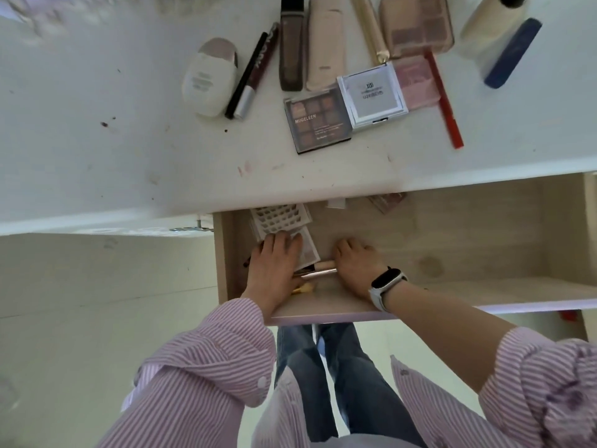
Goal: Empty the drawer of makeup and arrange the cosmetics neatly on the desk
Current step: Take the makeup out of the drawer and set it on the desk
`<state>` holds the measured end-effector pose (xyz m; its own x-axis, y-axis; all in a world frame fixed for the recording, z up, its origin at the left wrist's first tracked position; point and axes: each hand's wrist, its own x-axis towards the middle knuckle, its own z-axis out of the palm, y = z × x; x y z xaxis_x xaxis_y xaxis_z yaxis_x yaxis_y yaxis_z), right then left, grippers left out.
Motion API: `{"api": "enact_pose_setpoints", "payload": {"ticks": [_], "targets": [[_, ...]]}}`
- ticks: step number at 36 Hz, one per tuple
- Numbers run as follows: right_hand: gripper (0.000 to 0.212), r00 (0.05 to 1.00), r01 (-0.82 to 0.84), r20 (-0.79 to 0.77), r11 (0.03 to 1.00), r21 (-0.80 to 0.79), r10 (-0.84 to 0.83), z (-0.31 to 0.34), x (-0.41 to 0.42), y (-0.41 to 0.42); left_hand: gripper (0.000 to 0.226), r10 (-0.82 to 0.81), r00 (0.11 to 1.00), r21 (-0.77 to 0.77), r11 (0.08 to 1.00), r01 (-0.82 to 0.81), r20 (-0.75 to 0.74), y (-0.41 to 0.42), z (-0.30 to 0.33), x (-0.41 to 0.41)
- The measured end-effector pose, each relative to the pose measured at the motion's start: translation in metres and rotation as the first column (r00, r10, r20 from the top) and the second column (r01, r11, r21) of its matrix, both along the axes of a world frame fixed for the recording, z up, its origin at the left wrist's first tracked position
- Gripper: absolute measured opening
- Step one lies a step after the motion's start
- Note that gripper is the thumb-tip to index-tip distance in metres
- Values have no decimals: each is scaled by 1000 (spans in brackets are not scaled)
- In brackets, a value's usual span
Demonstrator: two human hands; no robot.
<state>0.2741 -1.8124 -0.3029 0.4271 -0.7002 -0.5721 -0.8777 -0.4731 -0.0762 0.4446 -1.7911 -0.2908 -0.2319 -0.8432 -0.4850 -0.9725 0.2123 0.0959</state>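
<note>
Both hands are inside the open drawer [484, 240] — left hand [274, 266] flat on a palette [307, 250], right hand [355, 263] curled around thin brushes [318, 273] lying between them.

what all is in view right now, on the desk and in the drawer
desk: 1, white, upper half
tube: 1, white with mauve cap, desk left
slim sticks: 2, black and dark red, beside tube
brown tube: 1, desk centre
beige tube: 1, right of brown tube
gold stick: 1, desk top
dark palette: 1, brown shades, desk front
white compact: 1, beside dark palette
pink palettes: 2, desk top right
red pencil: 1, desk right
blue bar: 1, far right
drawer: 1, pale wood, open
nail set: 1, white, drawer left
brushes: several, between hands
watch: 1, white strap, right wrist
left hand: in drawer
right hand: in drawer
</note>
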Motion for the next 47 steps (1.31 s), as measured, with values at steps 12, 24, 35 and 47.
{"api": "enact_pose_setpoints", "payload": {"ticks": [12,24,35,47], "targets": [[31,991,-133,20,984,116,131,12,-27,-9,63,-215,972,-90,971,223,96,-9,-4,7],[27,952,179,207,959,219,-224,53,-68,-9,51,-197,964,-174,970,167,-177,-4,14,16],[23,750,331,548,928,173,-370,120,-13,-28,33,68,868,-392,873,-291,-493,-7,102,45],[25,516,495,650,813,306,-558,152,139,-101,26,524,375,-118,458,-881,-765,-92,141,127]]}}
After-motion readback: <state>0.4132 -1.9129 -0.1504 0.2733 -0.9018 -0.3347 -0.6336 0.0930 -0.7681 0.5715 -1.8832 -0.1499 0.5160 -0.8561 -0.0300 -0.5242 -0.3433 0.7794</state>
